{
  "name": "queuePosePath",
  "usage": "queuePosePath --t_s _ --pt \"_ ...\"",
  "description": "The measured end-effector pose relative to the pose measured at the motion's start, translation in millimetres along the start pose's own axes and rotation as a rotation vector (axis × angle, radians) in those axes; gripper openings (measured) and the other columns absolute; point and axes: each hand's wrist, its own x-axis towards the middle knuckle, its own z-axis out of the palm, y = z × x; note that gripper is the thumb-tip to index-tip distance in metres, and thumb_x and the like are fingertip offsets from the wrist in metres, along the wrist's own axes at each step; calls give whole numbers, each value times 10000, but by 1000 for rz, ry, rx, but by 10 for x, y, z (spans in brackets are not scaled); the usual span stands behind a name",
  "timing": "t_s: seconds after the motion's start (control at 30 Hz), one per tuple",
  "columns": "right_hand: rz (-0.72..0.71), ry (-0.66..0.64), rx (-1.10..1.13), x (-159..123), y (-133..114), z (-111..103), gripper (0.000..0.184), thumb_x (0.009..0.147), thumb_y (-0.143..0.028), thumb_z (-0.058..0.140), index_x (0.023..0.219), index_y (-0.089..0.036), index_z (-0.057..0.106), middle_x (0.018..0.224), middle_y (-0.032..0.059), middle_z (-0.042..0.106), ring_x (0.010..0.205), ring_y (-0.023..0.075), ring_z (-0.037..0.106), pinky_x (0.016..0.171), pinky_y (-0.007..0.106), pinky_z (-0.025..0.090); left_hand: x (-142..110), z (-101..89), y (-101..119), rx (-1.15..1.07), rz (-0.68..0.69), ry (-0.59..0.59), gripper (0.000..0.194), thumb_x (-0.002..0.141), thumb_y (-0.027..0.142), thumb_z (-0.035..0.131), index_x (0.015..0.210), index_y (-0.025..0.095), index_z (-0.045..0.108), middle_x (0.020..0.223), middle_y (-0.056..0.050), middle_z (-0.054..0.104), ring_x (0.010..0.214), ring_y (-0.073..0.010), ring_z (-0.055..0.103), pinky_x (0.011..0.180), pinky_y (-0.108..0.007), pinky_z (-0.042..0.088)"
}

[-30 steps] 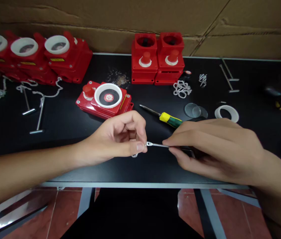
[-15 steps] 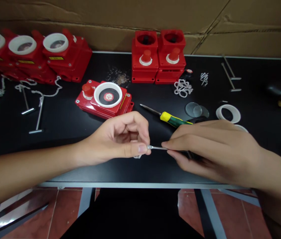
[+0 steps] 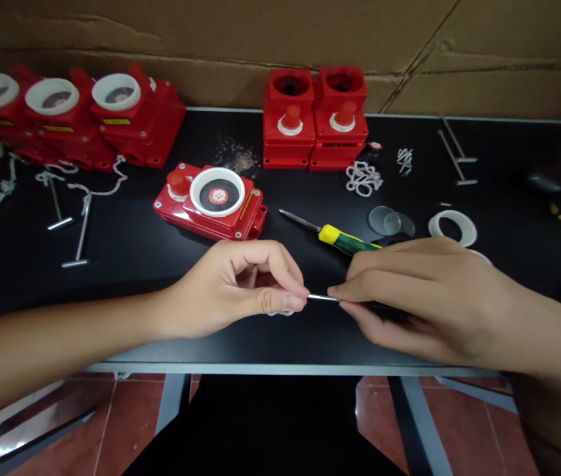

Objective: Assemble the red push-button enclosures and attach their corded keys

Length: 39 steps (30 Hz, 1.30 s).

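Left hand (image 3: 241, 284) has covered one end of the rod (image 3: 323, 298). Near the screwdriver (image 3: 348, 242), this and the right hand (image 3: 429, 297) pinch the rod tightly, apparently to steady it.

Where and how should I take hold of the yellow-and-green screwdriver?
I'd grip the screwdriver by its thick handle, coming from above with fingers across it. It lies flat, and the bare shaft looks much thinner. Favour the yellow end, since the right hand crowds the green end.
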Motion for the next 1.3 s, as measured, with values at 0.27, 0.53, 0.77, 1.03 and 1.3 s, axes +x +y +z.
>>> queuePosePath --t_s 0.27,0.53,0.77,1.03,1.3 --pt "19 -174 -178 28 93 23 368 1250 -157 572 941 -212 763 799 -22 673 619 169 591 649 360 432 -22 -30 67 80 64 -101 240 1063 152 1035 906 171 854 1040 -22 773 879 -105 742 859 -207 655" --pt "29 -63 -435 -16 155 144 403 1305 -195 513 998 -189 774 883 28 761 601 181 655 611 361 453 -133 63 3 444 186 -601 178 1178 97 850 1058 228 844 1015 -98 912 915 -218 860 902 -284 711" --pt "-40 83 -18 111 -19 356 254 1339 -372 644 1310 -165 788 1103 66 862 832 164 793 743 298 616 -120 29 42 664 579 -238 172 1162 131 892 1216 294 884 1067 -84 965 868 -236 854 918 -382 722" --pt "-55 159 487 119 -96 517 233 1321 -266 666 1166 -164 807 1011 53 845 858 129 812 798 222 639 -139 16 -56 576 504 -43 175 1188 372 947 1257 249 843 1135 -93 894 873 -190 797 827 -320 678" --pt "193 405 270 159 13 343 206 1226 -85 743 1282 -220 887 965 16 888 651 112 768 710 260 697 -159 27 -23 696 303 -202 223 1314 195 649 1206 202 844 1092 -68 878 958 -169 821 940 -265 656"
